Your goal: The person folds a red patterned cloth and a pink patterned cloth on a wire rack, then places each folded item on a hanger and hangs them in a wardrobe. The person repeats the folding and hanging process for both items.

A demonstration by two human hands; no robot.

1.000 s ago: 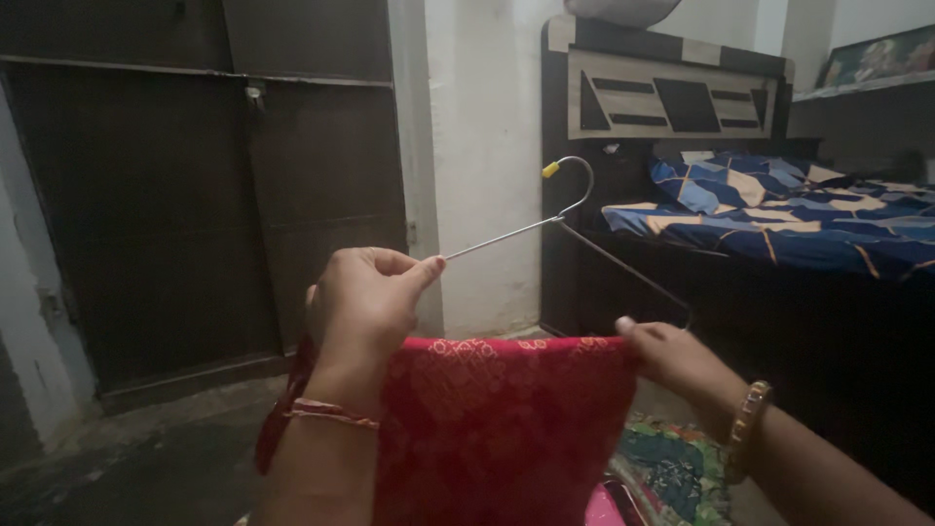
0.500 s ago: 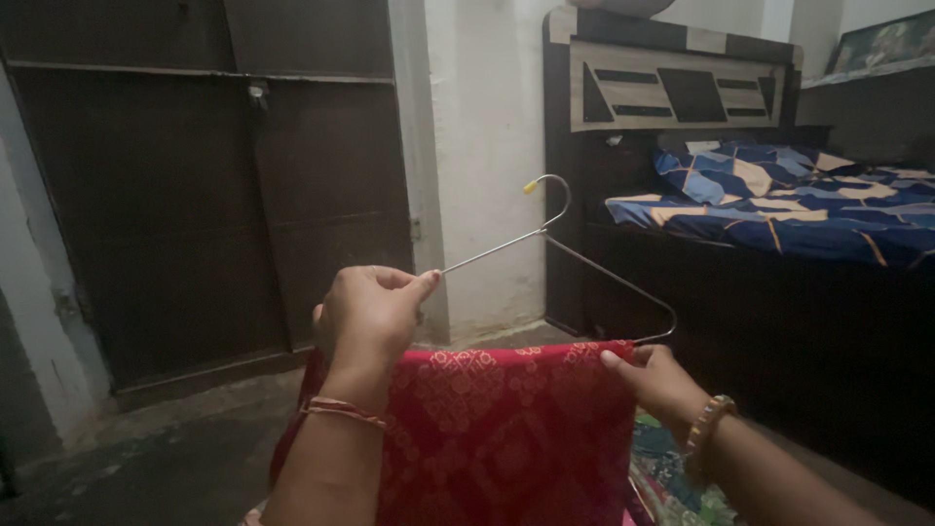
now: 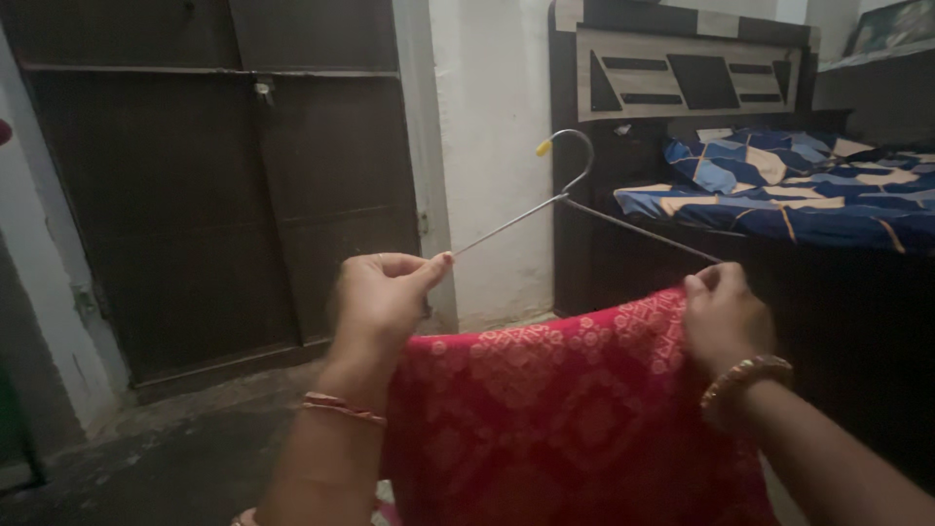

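A thin metal hanger [image 3: 555, 200] with a yellow-tipped hook is held out in front of me, its hook pointing up. A red patterned cloth [image 3: 565, 409] hangs folded over the hanger's lower bar and falls toward me. My left hand [image 3: 382, 300] pinches the hanger's left corner together with the cloth's edge. My right hand [image 3: 723, 314], with a bangle on the wrist, grips the cloth at the hanger's right corner, raised higher than the left side.
A dark wooden door [image 3: 214, 185] fills the left wall. A white wall column [image 3: 487, 146] stands behind the hanger. At the right is a bed [image 3: 808, 200] with a blue patterned sheet and a dark headboard [image 3: 682, 78]. The floor [image 3: 146, 458] is dark.
My right hand has moved up and to the right along the hanger, lifting the cloth's right edge. The hanger now tilts with its right side higher. My left hand has stayed in place.
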